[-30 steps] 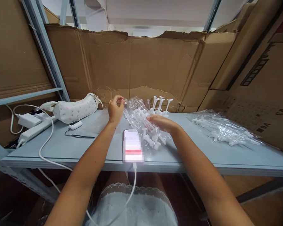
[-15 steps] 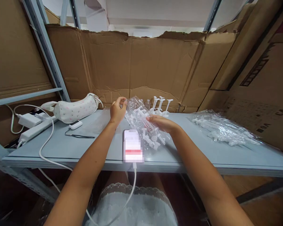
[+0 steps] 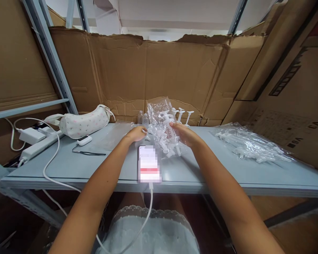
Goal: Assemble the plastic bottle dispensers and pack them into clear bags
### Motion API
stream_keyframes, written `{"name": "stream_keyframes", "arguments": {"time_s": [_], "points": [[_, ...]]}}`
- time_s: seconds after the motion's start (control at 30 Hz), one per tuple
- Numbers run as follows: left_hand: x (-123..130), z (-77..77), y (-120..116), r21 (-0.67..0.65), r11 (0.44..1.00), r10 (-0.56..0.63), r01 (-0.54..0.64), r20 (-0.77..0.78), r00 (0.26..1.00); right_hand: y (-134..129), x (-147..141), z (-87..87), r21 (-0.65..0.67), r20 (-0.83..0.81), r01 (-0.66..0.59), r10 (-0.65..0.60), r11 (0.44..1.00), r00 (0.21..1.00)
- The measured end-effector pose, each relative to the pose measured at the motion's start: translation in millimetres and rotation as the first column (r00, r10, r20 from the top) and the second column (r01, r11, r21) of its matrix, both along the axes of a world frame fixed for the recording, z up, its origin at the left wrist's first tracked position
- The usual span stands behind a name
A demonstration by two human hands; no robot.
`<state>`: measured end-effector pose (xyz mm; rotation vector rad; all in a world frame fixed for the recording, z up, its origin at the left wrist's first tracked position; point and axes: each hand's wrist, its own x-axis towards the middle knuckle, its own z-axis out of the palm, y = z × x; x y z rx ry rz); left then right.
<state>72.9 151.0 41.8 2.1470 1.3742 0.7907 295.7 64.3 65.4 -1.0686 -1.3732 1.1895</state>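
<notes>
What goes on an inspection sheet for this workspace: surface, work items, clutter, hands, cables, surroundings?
Surface: flat grey-blue shelf.
Work items: crinkled clear plastic bag holding white plastic parts; white T-topped plastic pieces standing behind it; small clear bottles to its left.
Clutter: white patterned fabric pouch; small white device with black strap; rectangular phone, screen pixelated; second clear plastic bag, right.
Hands: right hand grips the crinkled bag; left hand is beside it, grip unclear.
Cables: white cable runs from phone over shelf's edge; another white cable curves across shelf's left.
Surroundings: brown cardboard panels behind; grey metal post, left.
</notes>
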Motion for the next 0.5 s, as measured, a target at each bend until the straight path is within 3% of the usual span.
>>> {"name": "stream_keyframes", "arguments": {"time_s": [0.07,0.13,0.27,0.37,0.43,0.5], "points": [[2.8,-4.3,-6.1,0.024,0.992,-0.121,0.127,-0.172,0.978,-0.3,-0.4,0.6,0.010,0.007,0.015,-0.015,1.000,1.000],[5.9,-7.5,-9.3,0.086,0.980,-0.157,0.181,-0.233,0.960,0.3,-0.2,0.0,0.004,0.011,0.009,-0.009,1.000,1.000],[8.0,-6.1,-9.3,0.161,0.978,-0.099,0.134,-0.210,0.973,5.0,3.1,-5.0,-0.008,0.020,-0.006,0.006,1.000,1.000],[5.8,3.2,-10.3,0.384,0.923,0.035,-0.036,0.008,0.999,8.8,6.8,-8.7,-0.015,0.079,-0.027,0.028,1.000,0.996],[3.8,10.9,-12.5,0.524,0.825,0.087,-0.213,0.253,0.963,9.2,8.0,-10.0,-0.033,0.147,-0.041,0.045,0.999,0.988],[1.8,17.1,-14.9,0.565,0.752,0.093,-0.340,0.419,0.903,7.4,7.2,-10.1,-0.028,0.211,-0.045,0.050,0.999,0.976]]}}
